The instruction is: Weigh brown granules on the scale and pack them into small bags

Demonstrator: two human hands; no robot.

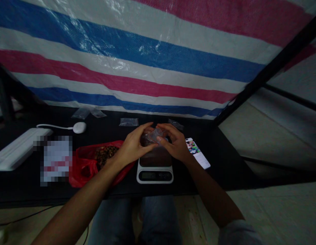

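Between my two hands is a small clear plastic bag, held just above a kitchen scale with a white body and a dark top. The fingers of my left hand curl round the bag's left side. My right hand grips it from the right with thumb and fingers. What the bag contains, if anything, is hard to make out. Beside my left forearm lies an open red plastic bag with small brown pieces, like nuts or beans, partly hidden by the arm.
A lit phone lies right of the scale. Small clear bags lie along the table's back. At left are a long white case, a round white puck with a cable, and a blurred sheet. A striped tarp hangs behind.
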